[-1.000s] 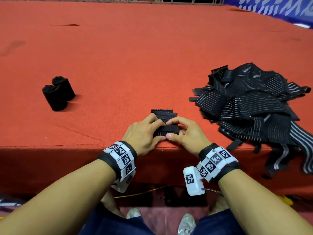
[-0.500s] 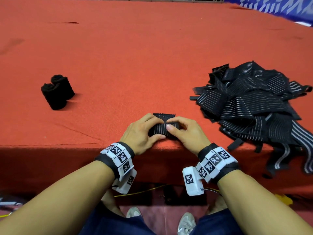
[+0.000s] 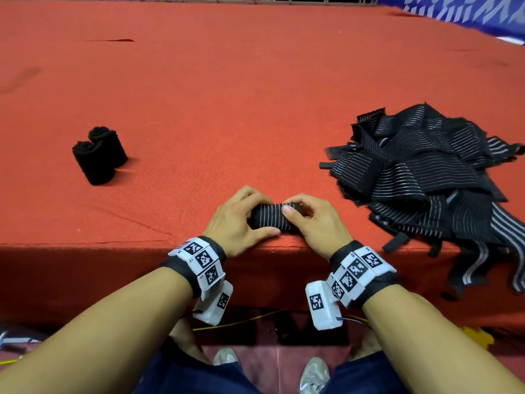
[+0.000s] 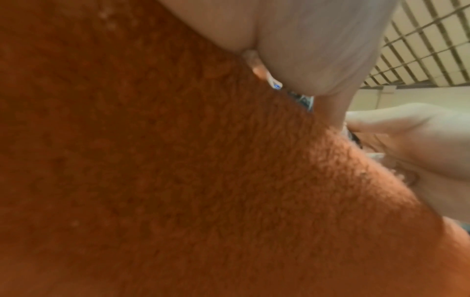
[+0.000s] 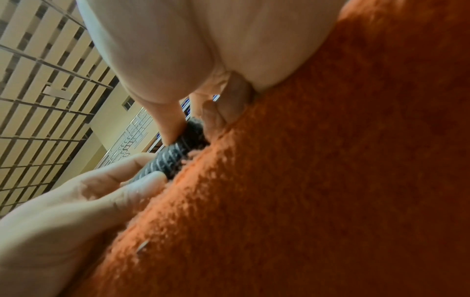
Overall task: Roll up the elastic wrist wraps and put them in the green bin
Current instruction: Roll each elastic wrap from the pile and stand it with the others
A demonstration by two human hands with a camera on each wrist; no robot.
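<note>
Right now both of my hands close around one rolled wrist wrap (image 3: pixel 271 218), low in the middle of the head view, at the near edge of the red carpeted table (image 3: pixel 255 89). My left hand (image 3: pixel 235 223) curls over the roll's left end, thumb pressed along its near side and fingers bent over the top. My right hand (image 3: pixel 315 223) curls over the right end, its thumb tip lying on top of the roll. The wrap is black with thin pale stripes running along it, and it rests on the carpet. From the right wrist view the same roll (image 5: pixel 175 154) shows lying on the fuzzy carpet between my two hands.

At the right of the head view a loose pile of unrolled wraps (image 3: pixel 426 180) sprawls over the carpet, several strap ends hanging over the table's front edge. At the left, two finished rolls (image 3: pixel 99 155) stand upright, touching each other, well apart from my hands.

White wrist bands (image 3: pixel 203 260) carry square black-and-white coded markers, with no readable words. A blue banner (image 3: pixel 468 12) with white lettering sits at the upper right, but I cannot read it.
</note>
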